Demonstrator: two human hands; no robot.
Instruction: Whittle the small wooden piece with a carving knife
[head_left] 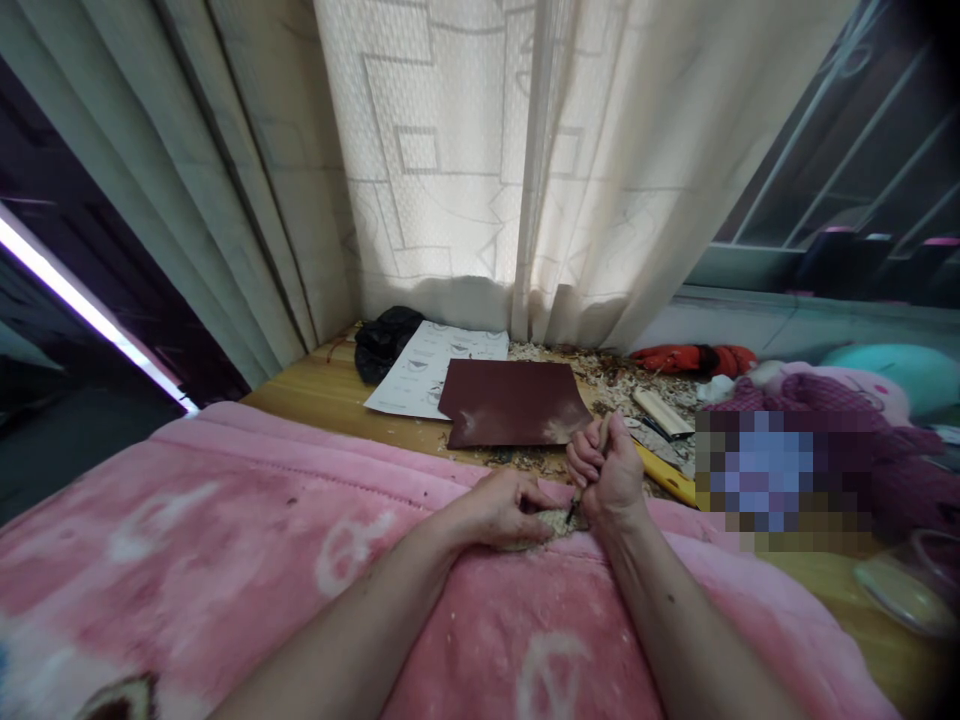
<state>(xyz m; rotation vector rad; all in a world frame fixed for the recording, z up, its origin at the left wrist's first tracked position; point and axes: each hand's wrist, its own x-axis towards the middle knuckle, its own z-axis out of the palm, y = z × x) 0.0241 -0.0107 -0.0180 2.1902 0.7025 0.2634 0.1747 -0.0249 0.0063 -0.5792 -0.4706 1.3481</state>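
On the edge of a pink blanket (300,560) lies a small pale, rough-textured piece (556,522). My left hand (510,508) holds it from the left, thumb and fingers pressed together on it. My right hand (611,470) is closed round the light handle of a small tool (574,505), which stands nearly upright. The tool's dark lower end meets the right part of the pale piece; its exact tip is too small to tell.
Beyond the blanket, a brown sheet (517,400) overlaps a white printed sheet (420,370) on the wooden table (300,400). Shavings (600,370), a black bag (386,340), a yellow cutter (664,475) and a red cloth (690,358) lie around. A clear container (911,585) is at right.
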